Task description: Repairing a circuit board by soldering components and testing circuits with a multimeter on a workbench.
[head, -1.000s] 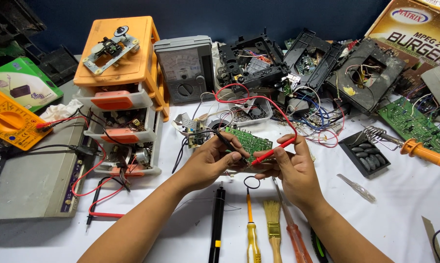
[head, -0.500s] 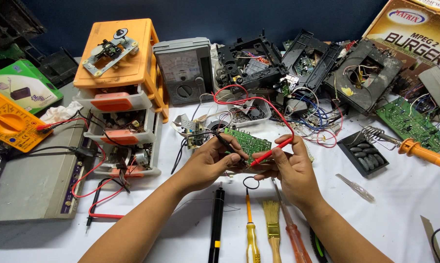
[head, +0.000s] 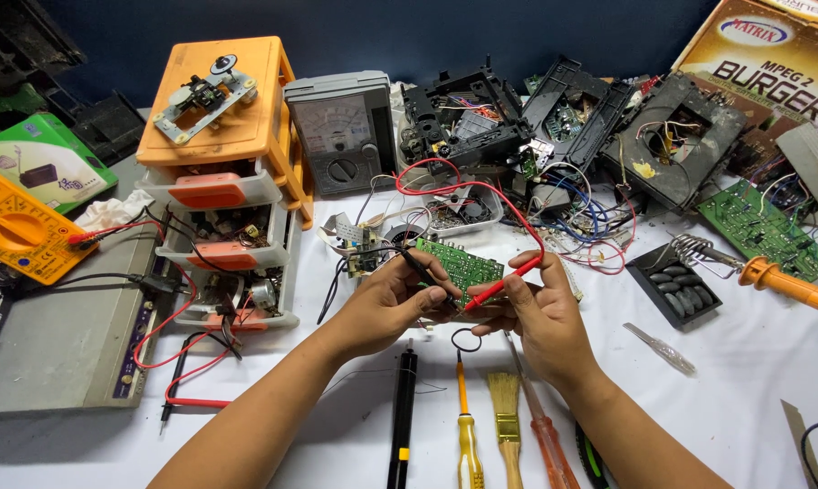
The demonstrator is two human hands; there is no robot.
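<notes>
A small green circuit board (head: 466,263) is held up between both hands above the white table. My left hand (head: 386,303) steadies the board's left side and pinches a black test probe (head: 421,270) whose tip rests on it. My right hand (head: 534,312) grips a red test probe (head: 500,286), tip on the board's lower edge. A red lead (head: 481,190) loops back toward the grey analog meter (head: 338,136).
An orange drawer unit (head: 221,172) stands left, with a yellow multimeter (head: 15,226) further left. Dismantled black casings (head: 554,118) crowd the back. A soldering iron (head: 789,285) lies right. Screwdrivers (head: 466,426) and a brush (head: 507,426) lie near the front edge.
Both hands and the board stay in nearly the same place; the probes shift only slightly on the board.
</notes>
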